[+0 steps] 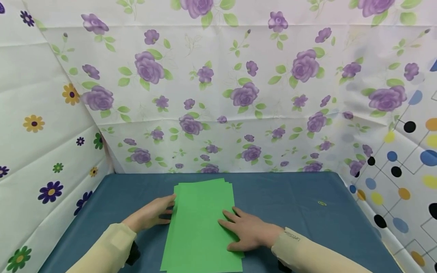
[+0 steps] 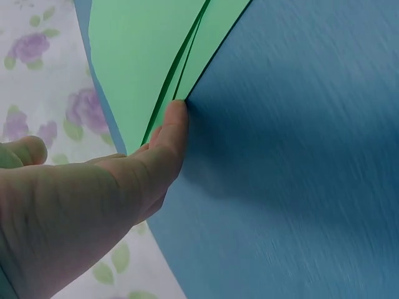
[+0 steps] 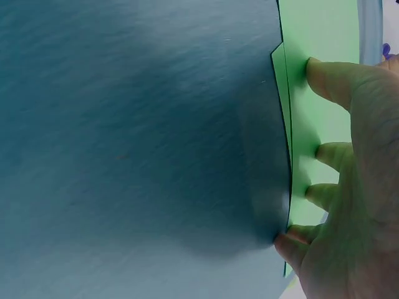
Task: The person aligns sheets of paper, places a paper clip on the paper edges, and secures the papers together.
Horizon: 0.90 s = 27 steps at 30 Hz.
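Observation:
Several green paper sheets (image 1: 201, 227) lie in a loose stack on the blue table, their edges not quite lined up. At the stack's left edge, my left hand (image 1: 153, 212) touches the sheets with extended fingers. The left wrist view shows a fingertip of the left hand (image 2: 143, 168) against the offset edges of the green sheets (image 2: 149, 50). My right hand (image 1: 250, 229) rests spread on the right side of the top sheet. In the right wrist view, fingertips of the right hand (image 3: 361, 162) press on the green sheets (image 3: 318, 31) near their edge.
A small yellow paper clip (image 1: 322, 203) lies on the blue table (image 1: 290, 197) to the right of the sheets. Flowered cloth (image 1: 218, 94) hangs behind the table, with patterned cloth at both sides.

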### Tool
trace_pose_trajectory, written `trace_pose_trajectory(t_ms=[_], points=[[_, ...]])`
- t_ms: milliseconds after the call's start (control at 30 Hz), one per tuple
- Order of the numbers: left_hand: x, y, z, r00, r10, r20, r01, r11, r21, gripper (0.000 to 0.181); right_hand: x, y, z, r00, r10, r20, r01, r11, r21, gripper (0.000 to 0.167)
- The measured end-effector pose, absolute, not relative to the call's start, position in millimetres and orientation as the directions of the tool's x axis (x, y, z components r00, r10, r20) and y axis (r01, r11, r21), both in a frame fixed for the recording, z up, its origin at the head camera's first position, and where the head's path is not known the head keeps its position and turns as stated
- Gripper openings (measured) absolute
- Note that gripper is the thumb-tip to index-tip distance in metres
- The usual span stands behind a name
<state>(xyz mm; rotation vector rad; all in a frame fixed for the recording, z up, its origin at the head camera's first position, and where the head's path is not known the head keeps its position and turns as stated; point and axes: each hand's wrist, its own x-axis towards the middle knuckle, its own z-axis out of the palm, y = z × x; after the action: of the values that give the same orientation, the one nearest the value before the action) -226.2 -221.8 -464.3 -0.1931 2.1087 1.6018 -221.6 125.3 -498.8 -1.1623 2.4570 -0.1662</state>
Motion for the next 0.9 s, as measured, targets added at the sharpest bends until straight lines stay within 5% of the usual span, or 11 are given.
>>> trace_pose_trajectory(t_ms=[900], points=[[-228.6,-121.5,-473.5,-0.862,0.345,-0.371,-0.316,0.205,0.926,0.083,-198.5,232.3,-501.0,-0.682,-0.664,-0.308,-0.528,0.738,-0.421,0.083]])
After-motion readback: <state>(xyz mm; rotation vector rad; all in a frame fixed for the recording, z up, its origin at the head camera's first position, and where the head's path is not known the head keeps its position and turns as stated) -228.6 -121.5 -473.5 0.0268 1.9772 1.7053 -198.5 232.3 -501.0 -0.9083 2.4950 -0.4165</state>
